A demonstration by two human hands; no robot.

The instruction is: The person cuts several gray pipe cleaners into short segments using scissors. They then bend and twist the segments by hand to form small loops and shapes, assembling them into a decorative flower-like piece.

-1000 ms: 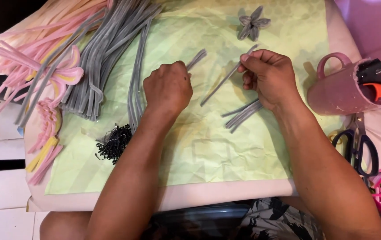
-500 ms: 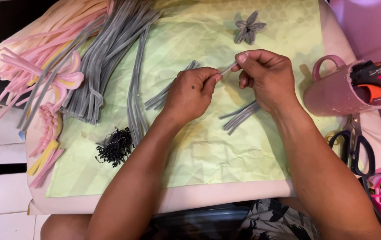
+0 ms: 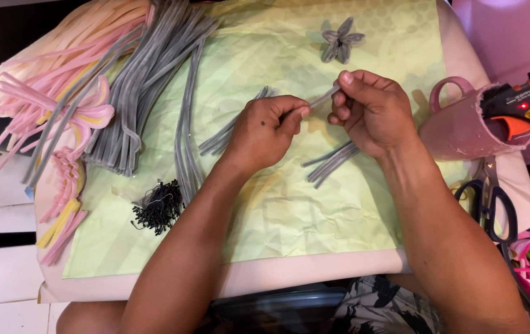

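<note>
I am pinching a short grey velvet strip [image 3: 322, 98] between both hands above the pale green paper [image 3: 277, 204] that covers the table [image 3: 314, 275]. My left hand [image 3: 265, 133] is closing its grip narrowly on the strip's near end, thumb against forefinger, while my right hand [image 3: 370, 111] is holding the far end tight between thumb and fingertips. The strip is running slightly uphill from left to right, spanning the small gap between the two grips.

Just below my right hand a few more cut grey strips [image 3: 331, 162] are lying on the paper, and another small bunch [image 3: 231, 131] is lying partly under my left hand. A finished grey flower [image 3: 341, 41] is sitting beyond my right hand. Well off to my right a pink cup [image 3: 463, 127] is holding a glue gun [image 3: 521, 108].
</note>
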